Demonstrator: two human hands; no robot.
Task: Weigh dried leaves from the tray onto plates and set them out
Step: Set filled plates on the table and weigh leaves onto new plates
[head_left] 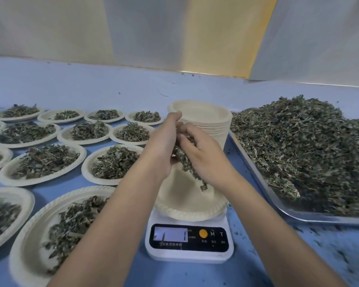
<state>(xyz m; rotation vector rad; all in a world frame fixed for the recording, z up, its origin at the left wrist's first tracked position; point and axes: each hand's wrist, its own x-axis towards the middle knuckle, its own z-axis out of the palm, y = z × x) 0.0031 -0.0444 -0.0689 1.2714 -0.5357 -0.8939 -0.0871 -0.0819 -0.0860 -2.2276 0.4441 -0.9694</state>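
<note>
At 6 o'clock, nearest, a white digital kitchen scale (189, 243) sits on the blue table top (184, 274), its display facing the person. At 7 o'clock the nearest filled cream paper plate (25, 235) lies with its right rim passing under the left forearm, so its gap to the scale is hidden. Loose leaf crumbs (330, 245) litter the table at 4 o'clock.

An empty cream paper plate (186, 208) rests on the scale, overhanging it on both sides. Just above it the right hand (201, 152) curls its fingers round a clump of dried green leaves (186, 164), whose lower end dangles over the plate. The left hand (164, 146) presses against the clump from 9 o'clock; its back faces the camera, so I cannot tell whether its fingers close on the leaves.

At 3 o'clock a shallow metal tray (319, 219) holds a heap of dried green leaves (298, 137); its left rim runs just beside the scale plate, leaving only a narrow blue strip. From 8 to 10 o'clock rows of leaf-filled cream plates (85, 166) lie rim close to rim, with thin gaps between.

At 12 o'clock a tall stack of cream paper plates (211, 125) stands beyond the hands, beside the tray's far-left edge. Beyond everything a bare pale-blue band (87, 88) runs up to the pale wall (174, 27).
</note>
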